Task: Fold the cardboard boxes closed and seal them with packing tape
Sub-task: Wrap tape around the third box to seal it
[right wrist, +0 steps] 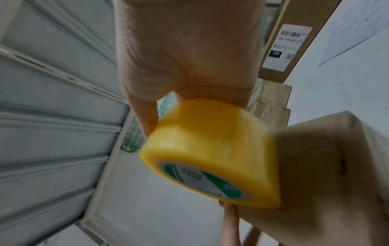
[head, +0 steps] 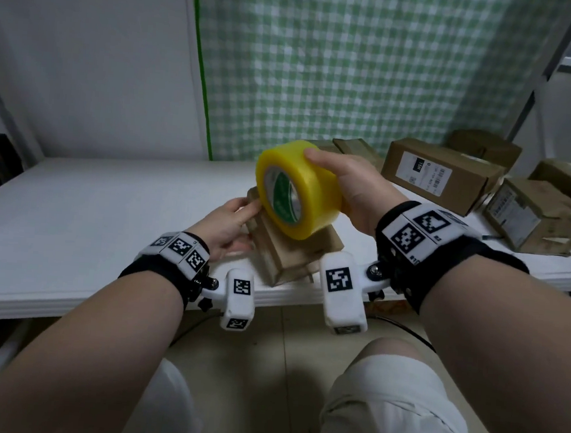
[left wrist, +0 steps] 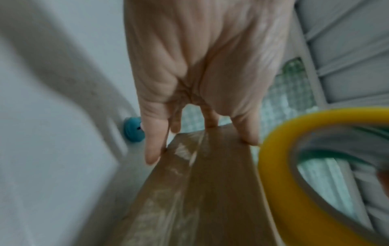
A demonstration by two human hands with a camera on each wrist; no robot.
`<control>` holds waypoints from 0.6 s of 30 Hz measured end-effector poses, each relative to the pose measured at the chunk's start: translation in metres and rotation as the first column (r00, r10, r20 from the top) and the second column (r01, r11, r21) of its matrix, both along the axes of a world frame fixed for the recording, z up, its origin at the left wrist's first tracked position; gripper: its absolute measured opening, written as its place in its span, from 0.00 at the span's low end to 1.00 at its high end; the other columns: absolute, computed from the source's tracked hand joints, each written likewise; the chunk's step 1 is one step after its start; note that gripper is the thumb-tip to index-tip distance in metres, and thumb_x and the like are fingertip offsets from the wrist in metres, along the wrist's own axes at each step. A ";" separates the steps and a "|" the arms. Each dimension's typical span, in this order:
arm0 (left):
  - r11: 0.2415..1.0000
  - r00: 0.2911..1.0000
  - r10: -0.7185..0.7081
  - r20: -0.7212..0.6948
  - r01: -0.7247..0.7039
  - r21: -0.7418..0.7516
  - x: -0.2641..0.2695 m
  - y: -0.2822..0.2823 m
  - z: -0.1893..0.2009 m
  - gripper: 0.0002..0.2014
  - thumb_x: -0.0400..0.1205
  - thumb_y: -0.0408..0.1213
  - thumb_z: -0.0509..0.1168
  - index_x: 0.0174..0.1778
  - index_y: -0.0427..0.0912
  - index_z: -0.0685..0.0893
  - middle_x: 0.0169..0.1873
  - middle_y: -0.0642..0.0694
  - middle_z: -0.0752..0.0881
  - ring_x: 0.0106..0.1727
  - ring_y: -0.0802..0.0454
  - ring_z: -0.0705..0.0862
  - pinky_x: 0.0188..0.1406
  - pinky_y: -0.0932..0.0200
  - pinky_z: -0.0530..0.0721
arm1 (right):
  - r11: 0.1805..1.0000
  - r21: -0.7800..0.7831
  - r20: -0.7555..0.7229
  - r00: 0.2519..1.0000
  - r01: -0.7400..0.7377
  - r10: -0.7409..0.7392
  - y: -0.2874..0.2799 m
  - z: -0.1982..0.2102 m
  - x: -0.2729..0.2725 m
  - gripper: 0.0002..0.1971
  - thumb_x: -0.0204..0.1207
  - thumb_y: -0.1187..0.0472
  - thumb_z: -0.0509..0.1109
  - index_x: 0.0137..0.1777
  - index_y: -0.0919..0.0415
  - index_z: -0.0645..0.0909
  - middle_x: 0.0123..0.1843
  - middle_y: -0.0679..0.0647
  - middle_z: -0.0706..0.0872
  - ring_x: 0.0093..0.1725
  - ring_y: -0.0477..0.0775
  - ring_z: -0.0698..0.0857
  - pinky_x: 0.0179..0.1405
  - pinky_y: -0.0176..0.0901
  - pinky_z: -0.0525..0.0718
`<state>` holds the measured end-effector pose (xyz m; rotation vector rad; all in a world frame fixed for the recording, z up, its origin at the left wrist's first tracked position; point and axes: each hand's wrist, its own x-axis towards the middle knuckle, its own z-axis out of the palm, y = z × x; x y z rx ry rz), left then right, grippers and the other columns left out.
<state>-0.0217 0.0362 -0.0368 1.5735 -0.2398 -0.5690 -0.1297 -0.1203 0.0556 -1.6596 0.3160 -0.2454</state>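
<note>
Head view shows my right hand (head: 350, 190) with its grip closed around a fat yellow tape roll (head: 296, 190), thumb on top. The roll hangs just over a small brown cardboard box (head: 288, 253) and hides part of its top. My left hand (head: 229, 227) holds the box's left end, fingers bent around its edge. The box sits tilted near the front edge of the white surface (head: 109, 204). More brown boxes (head: 442, 176) wait at the back right; one has a white label reading "15H". A green checked cloth (head: 355, 69) hangs behind. The roll's core is green and white
</note>
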 end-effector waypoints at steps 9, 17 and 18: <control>0.949 0.897 -0.203 0.393 0.081 0.304 0.007 0.002 -0.003 0.53 0.56 0.47 0.80 0.77 0.50 0.61 0.70 0.43 0.71 0.72 0.46 0.71 0.71 0.44 0.74 | 0.997 -0.076 -0.022 1.000 0.014 -0.015 0.018 -0.009 0.036 0.30 0.80 0.40 0.62 0.71 0.63 0.74 0.62 0.57 0.83 0.62 0.60 0.82 0.69 0.60 0.78; 0.751 0.671 -0.494 0.553 0.009 0.660 0.004 0.007 -0.002 0.55 0.63 0.65 0.74 0.82 0.47 0.57 0.76 0.47 0.66 0.75 0.49 0.68 0.72 0.57 0.68 | 0.995 -0.092 -0.054 0.998 0.040 -0.045 0.014 -0.021 0.056 0.37 0.77 0.33 0.58 0.76 0.62 0.71 0.67 0.58 0.81 0.63 0.60 0.82 0.70 0.59 0.76; 0.721 0.637 -0.520 0.568 -0.030 0.693 0.004 0.008 -0.002 0.54 0.63 0.68 0.72 0.81 0.47 0.59 0.75 0.47 0.69 0.72 0.49 0.71 0.70 0.56 0.71 | 0.996 -0.083 -0.055 0.998 0.036 -0.041 0.014 -0.022 0.056 0.37 0.77 0.34 0.58 0.75 0.62 0.70 0.67 0.59 0.82 0.63 0.60 0.82 0.69 0.59 0.77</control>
